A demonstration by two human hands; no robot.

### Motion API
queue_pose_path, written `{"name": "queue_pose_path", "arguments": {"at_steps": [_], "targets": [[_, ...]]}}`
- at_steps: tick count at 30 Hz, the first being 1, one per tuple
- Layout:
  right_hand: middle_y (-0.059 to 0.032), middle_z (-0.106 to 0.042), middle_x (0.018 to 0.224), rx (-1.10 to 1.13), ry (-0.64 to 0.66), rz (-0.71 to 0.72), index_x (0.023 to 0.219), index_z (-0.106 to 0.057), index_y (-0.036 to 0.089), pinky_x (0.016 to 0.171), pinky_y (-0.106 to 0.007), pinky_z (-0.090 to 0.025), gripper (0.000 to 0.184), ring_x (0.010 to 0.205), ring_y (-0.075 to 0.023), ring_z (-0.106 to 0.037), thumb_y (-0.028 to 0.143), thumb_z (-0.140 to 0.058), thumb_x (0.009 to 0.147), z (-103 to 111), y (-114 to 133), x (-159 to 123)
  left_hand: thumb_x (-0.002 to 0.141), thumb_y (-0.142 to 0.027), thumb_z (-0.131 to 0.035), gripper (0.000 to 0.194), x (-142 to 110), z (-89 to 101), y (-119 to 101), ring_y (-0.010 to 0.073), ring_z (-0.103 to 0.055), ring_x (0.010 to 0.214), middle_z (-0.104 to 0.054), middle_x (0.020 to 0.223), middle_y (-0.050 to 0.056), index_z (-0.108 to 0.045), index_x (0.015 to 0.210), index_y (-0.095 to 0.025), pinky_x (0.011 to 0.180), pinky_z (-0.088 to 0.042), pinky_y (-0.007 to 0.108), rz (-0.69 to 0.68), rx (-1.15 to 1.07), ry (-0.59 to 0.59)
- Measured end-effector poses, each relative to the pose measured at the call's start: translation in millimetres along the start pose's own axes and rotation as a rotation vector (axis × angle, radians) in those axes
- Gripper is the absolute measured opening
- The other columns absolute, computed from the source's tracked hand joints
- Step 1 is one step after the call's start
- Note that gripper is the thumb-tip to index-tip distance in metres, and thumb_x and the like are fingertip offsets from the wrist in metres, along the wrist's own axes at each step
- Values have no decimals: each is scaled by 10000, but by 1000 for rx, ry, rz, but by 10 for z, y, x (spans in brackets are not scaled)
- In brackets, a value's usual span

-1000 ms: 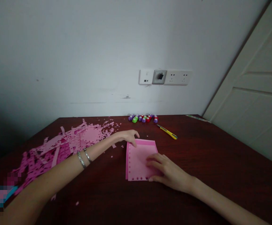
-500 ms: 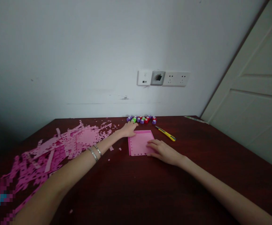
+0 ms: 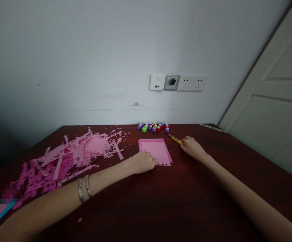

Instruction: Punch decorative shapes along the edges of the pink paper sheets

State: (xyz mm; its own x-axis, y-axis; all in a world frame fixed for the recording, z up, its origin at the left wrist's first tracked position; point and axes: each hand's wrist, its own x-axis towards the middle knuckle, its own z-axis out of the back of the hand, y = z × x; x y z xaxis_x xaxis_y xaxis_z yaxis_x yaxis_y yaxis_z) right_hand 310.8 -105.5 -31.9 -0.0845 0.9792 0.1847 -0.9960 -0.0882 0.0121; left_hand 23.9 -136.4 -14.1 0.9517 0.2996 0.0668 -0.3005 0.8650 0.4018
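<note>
A pink sheet of paper point(image 3: 154, 150) with punched holes along its edges lies on the dark red table point(image 3: 176, 195), a second pink sheet peeking out beneath it. My left hand point(image 3: 143, 162), fingers curled, rests on the sheet's near left corner. My right hand point(image 3: 192, 147) lies over the yellow utility knife point(image 3: 174, 138) to the right of the sheet, fingers bent around its near end. Two silver bangles point(image 3: 83, 189) circle my left wrist.
A row of small coloured paper punches point(image 3: 153, 127) stands by the wall. A heap of pink paper scraps point(image 3: 67, 156) covers the table's left side. A ruler point(image 3: 212, 127) lies at the far right corner. Wall sockets point(image 3: 177, 82) and a door point(image 3: 274, 111) are behind.
My right hand left the pink sheet and moved right onto the yellow knife. My left hand came back from the sheet's far corner to its near left corner.
</note>
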Motion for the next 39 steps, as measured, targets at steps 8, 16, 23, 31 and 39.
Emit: {"name": "queue_pose_path", "arguments": {"at_steps": [8, 16, 23, 31, 39], "targets": [[-144, -614, 891, 111, -35, -65, 889, -560, 104, 703, -273, -405, 172, 791, -206, -594, 214, -434, 847, -9, 2, 25, 871, -329, -450, 252, -97, 18, -51, 187, -599, 731, -633, 790, 92, -570, 879, -108, 645, -464, 289, 52, -69, -64], [-90, -643, 810, 544, -256, -62, 991, -482, 148, 656, -312, -458, 218, 666, -190, -615, 305, -429, 850, 129, -9, -189, 812, -13, -389, 238, -107, 111, -133, 202, -610, 729, -651, 748, 124, -617, 792, -78, 768, -459, 386, -10, 34, -138], [-34, -591, 763, 1084, -182, -13, 968, -440, 175, 636, -297, -486, 337, 647, -146, -589, 452, -518, 793, 386, 185, -665, 876, -131, -384, 262, -426, 188, 121, 162, -485, 1138, -620, 1110, 80, -598, 1026, -145, 995, -366, 373, -81, -289, -384], [20, -541, 609, 1256, 25, -111, 1018, -435, 172, 505, -278, -445, 500, 539, -136, -534, 553, -566, 721, 381, 498, -1233, 773, -47, -416, 409, -623, 274, -347, 240, -346, 1243, -447, 1292, 155, -497, 1172, -86, 1015, -321, 410, 235, -345, -201], [3, -547, 692, 1276, 163, -113, 1037, -416, 184, 458, -261, -422, 447, 506, -116, -512, 533, -513, 775, 437, 727, -1494, 915, -412, -252, 540, -524, 250, -900, 319, -192, 1312, -302, 1392, 201, -303, 1338, -80, 1009, -290, 459, 288, -475, 54]]}}
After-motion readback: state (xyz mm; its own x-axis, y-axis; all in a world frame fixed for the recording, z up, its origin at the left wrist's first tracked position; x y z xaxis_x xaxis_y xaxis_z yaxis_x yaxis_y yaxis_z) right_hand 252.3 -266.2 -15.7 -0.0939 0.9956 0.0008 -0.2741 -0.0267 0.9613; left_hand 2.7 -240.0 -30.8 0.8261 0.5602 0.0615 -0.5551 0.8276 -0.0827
